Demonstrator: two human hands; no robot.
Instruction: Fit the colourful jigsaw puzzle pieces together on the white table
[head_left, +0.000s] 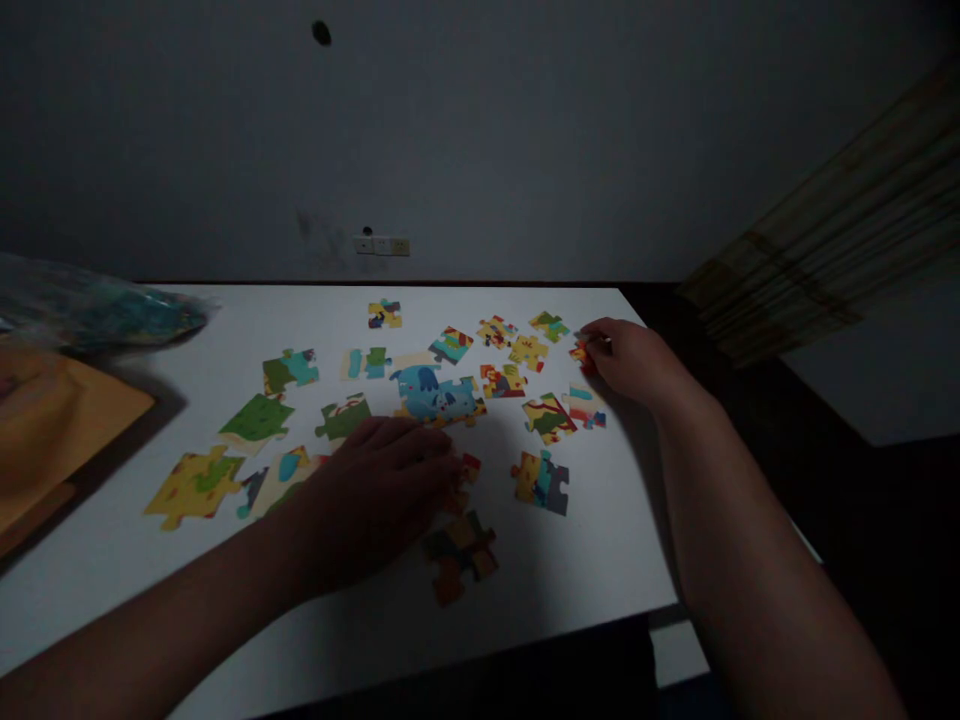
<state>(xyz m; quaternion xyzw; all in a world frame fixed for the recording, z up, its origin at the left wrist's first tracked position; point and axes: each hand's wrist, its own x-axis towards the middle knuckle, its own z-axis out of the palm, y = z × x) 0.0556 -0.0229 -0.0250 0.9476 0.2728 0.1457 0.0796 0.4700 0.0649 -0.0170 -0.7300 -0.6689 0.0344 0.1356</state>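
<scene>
My right hand [630, 355] is at the far right of the table, its thumb and fingers pinched on a small red and yellow puzzle piece [580, 354]. My left hand [382, 490] hangs low over the middle, fingers stretched forward and partly in shadow. Under its fingertips a reddish puzzle piece [469, 472] shows in part. Just beyond that hand, joined pieces form a blue elephant picture [431, 394]. A green and orange piece [461, 550] lies nearer the front, and a yellow and grey piece [541, 482] sits to its right.
Several loose pieces are spread around, among them a large yellow one [196, 485] and a green one [257, 422] on the left. A clear plastic bag [97, 305] and an orange-brown packet [67, 420] occupy the left side. Behind the white table [600, 570] is a wall with sockets [382, 246].
</scene>
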